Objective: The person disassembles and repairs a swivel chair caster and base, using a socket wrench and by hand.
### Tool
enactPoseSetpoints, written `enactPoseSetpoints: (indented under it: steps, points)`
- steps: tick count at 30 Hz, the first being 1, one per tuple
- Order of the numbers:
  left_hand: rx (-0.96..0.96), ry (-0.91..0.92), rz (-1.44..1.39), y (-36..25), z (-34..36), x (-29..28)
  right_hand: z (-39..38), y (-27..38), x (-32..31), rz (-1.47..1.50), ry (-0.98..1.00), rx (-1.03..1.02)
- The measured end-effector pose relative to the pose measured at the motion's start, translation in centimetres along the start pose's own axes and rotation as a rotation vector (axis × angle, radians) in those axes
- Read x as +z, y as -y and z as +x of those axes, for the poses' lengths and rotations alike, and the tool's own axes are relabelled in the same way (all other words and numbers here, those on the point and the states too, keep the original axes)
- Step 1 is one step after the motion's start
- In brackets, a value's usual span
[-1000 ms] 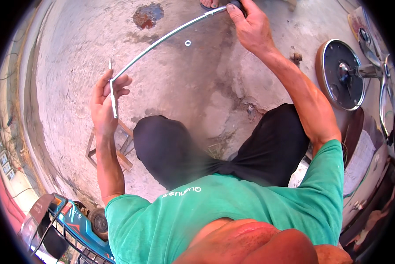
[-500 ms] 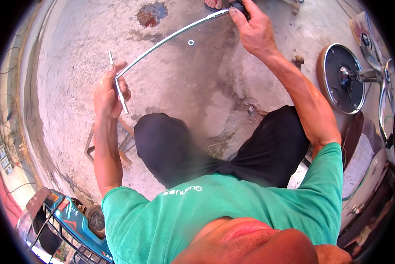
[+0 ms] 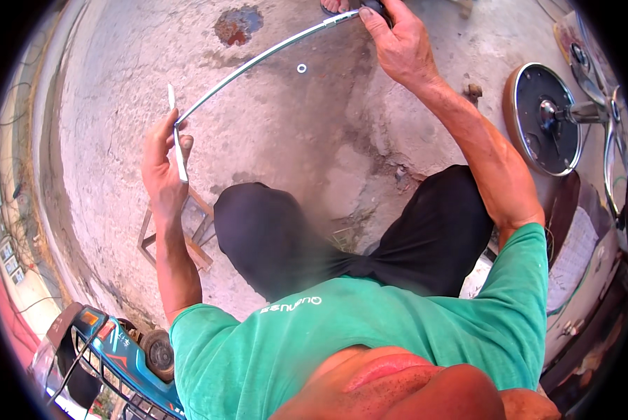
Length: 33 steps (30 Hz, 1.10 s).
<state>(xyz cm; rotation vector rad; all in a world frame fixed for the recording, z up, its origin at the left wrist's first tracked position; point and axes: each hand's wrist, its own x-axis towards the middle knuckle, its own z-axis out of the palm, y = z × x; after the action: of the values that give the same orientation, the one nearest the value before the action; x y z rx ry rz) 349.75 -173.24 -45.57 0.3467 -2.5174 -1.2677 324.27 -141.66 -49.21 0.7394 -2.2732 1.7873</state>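
A long, thin metal T-handle wrench (image 3: 252, 64) spans between my hands, its shaft looking bowed in this view. My left hand (image 3: 165, 155) has its fingers round the crossbar at the near left end. At the far end my right hand (image 3: 406, 47) grips a dark rounded part (image 3: 378, 7), where the wrench's tip meets it. That part is mostly covered by my fingers and cut off by the picture's top edge, so its kind stays unclear. A small pale ring (image 3: 301, 68) lies on the ground beyond the shaft.
A round stool seat (image 3: 543, 119) with a chrome rim lies on its side at right, its metal legs beyond. Near my left forearm stands a small wooden frame (image 3: 200, 234). A blue vehicle (image 3: 128, 353) is at lower left. Someone's foot (image 3: 338, 5) shows at the far edge.
My left hand has shifted a little left, and the wrench's crossbar has turned slightly. My right hand still grips the dark part at nearly the same place.
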Motion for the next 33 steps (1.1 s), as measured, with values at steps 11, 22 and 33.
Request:
enactPoseSetpoints:
  steps: [11,22,33]
  points:
    - [-0.463,-0.052,-0.517,-0.2,1.5,0.8,-0.3,0.5,0.2,0.056,0.051,-0.060]
    - [0.060,-0.067,0.139,-2.4,-0.7,-0.6,0.1,-0.1,0.4,0.073,0.049,-0.012]
    - [-0.559,-0.175,-0.296,-0.5,1.7,1.3,-0.1,-1.1,1.2,0.262,0.063,-0.059]
